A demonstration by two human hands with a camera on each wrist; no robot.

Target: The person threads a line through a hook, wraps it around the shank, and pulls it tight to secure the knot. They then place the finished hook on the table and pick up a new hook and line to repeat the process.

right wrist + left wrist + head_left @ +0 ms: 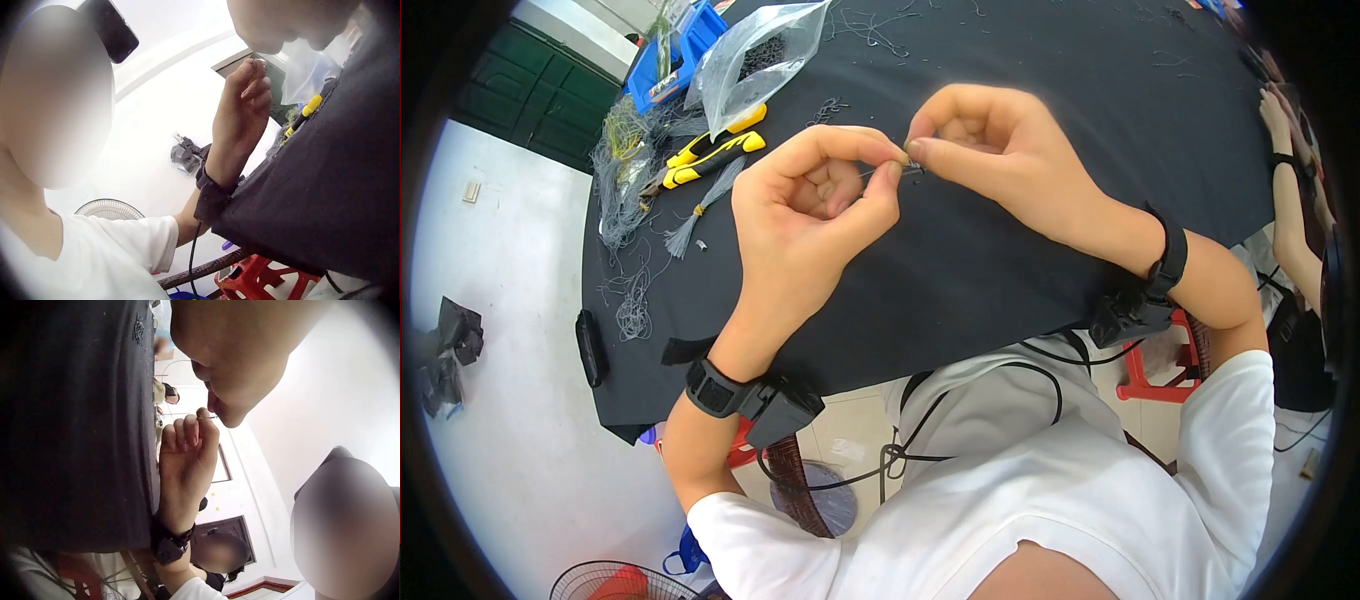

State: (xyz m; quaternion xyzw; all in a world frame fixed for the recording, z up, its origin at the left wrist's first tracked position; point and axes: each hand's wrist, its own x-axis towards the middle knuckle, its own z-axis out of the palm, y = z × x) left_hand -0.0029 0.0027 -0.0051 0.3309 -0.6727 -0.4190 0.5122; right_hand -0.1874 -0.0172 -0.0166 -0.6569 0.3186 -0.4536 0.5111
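Note:
Both hands meet fingertip to fingertip above the black table. My left hand [812, 200] pinches a thin grey line [912, 172] between thumb and forefinger, its other fingers curled toward the palm. The right hand [1015, 150] pinches the same line at a small dark bit, thumb against forefinger. Most of the piece is hidden by the fingertips, and I cannot tell its exact kind. In the left wrist view a short, thin end [211, 417] shows between the two hands.
Yellow-and-black pliers [715, 160] lie at the left near a tied bundle of grey strands [697, 213] and loose tangled line [632, 305]. Behind them are a clear plastic bag [735, 85] of small dark pieces and a blue bin [690, 50]. Another person's arm [1287, 200] is at right.

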